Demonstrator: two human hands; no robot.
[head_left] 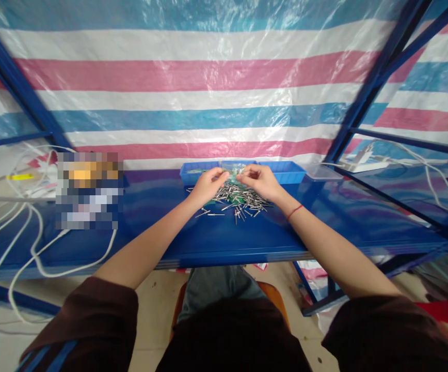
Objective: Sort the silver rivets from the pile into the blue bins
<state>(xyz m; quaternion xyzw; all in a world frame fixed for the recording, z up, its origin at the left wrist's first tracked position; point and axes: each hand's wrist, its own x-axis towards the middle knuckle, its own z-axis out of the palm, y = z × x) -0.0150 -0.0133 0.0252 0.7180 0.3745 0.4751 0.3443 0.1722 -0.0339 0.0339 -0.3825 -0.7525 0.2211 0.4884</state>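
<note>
A small clear plastic bag [235, 171] with a greenish tint is stretched between my two hands. My left hand [210, 184] pinches its left side, and my right hand [261, 181] pinches the opposite side. What the bag contains is too small to make out. Just below my fingers lies a heap of metal pop rivets [243, 199], with some green pieces showing among them. Blue plastic bins [286, 171] stand in a row right behind my hands, and my fingers hide part of them.
The blue metal bench [208, 243] has upright posts at both sides. White cables [34, 243] trail over its left part, beside a blurred-out patch. On the right are a clear lid [319, 172] and a white power strip [367, 163]. Striped plastic sheeting [193, 72] hangs behind.
</note>
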